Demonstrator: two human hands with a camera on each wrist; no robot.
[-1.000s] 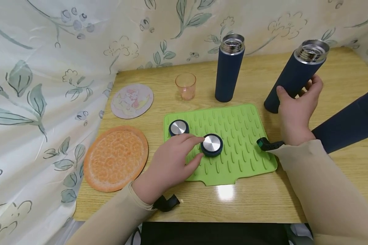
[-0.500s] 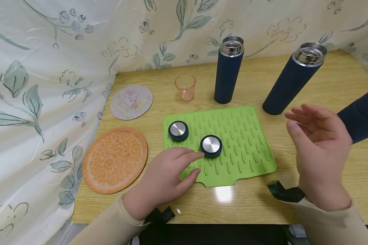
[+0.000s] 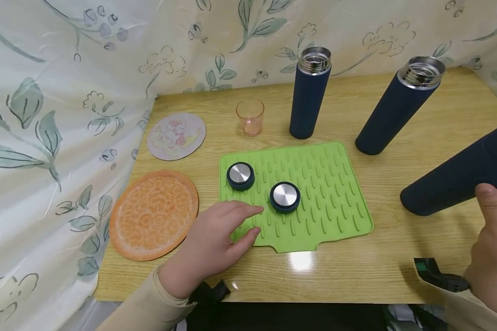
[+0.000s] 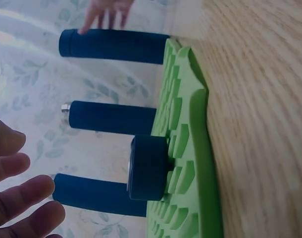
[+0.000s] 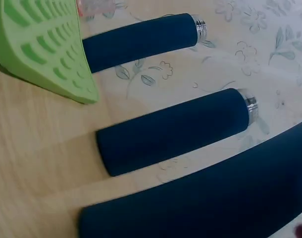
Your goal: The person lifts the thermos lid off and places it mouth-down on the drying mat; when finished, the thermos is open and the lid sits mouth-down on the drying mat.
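My left hand (image 3: 213, 246) hovers over the near left corner of a green ridged mat (image 3: 327, 193), fingers loosely extended and holding nothing. Two dark blue screw lids with silver tops, a left one (image 3: 240, 173) and a right one (image 3: 285, 195), sit on the mat. At the far right my right hand (image 3: 494, 243) is at the upper part of a capped navy thermos bottle (image 3: 451, 177), thumb close to its side; the left wrist view shows its fingers (image 4: 94, 15) spread by the cap. Two lidless navy bottles, one behind the mat (image 3: 310, 99) and one right of it (image 3: 397, 110), stand upright.
A pink clear glass (image 3: 250, 118) stands behind the mat. Left of it lie a round pastel coaster (image 3: 176, 136) and a larger orange-brown round mat (image 3: 154, 215). Patterned curtain fabric (image 3: 107, 55) borders the wooden table (image 3: 339, 271) at the back and left.
My right hand has let go of the right-hand lidless bottle, drawn back, and moved right to the capped bottle. My left hand has drawn back slightly from the lids.
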